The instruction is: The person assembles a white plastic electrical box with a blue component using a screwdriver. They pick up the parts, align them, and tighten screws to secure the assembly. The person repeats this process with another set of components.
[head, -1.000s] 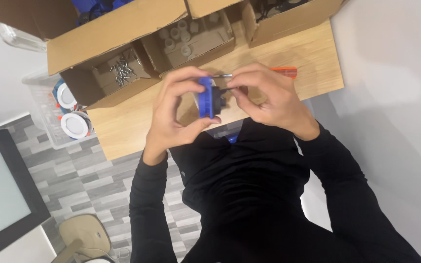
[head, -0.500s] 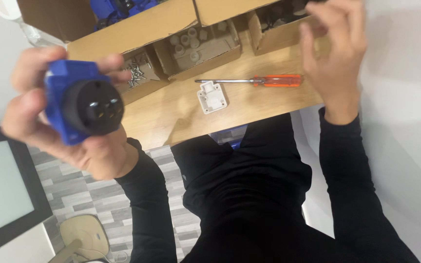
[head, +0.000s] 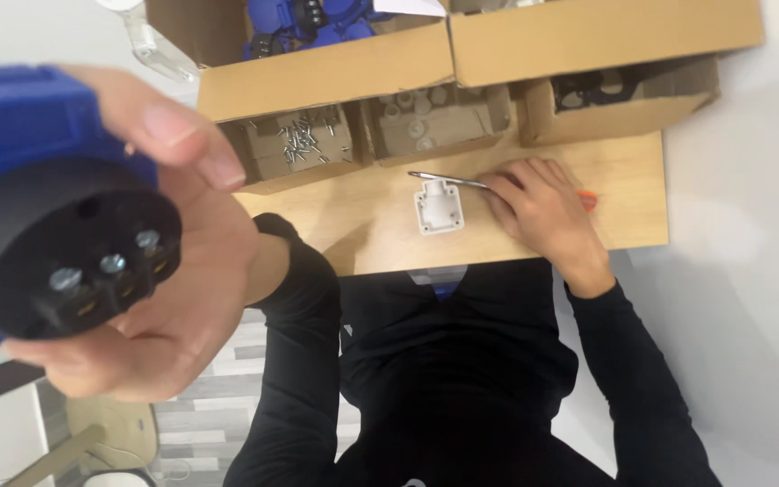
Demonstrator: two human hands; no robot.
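Observation:
My left hand (head: 169, 298) holds a blue plug housing with a round black insert (head: 65, 243) close up to the camera. The insert's face shows three metal screws. My right hand (head: 543, 212) lies on the wooden table (head: 624, 207), fingers over the orange-handled screwdriver (head: 462, 183), whose metal shaft sticks out to the left. A small white plastic part (head: 438, 207) sits on the table just left of that hand.
Cardboard boxes line the table's far edge: one with loose screws (head: 304, 144), one with pale round parts (head: 435, 113), one with black parts (head: 615, 95). A box of blue housings (head: 317, 22) stands behind. Grey floor tiles and a chair (head: 110, 442) are at the lower left.
My left hand has brought the blue plug much nearer the camera. My right hand has come down from the boxes onto the screwdriver on the table.

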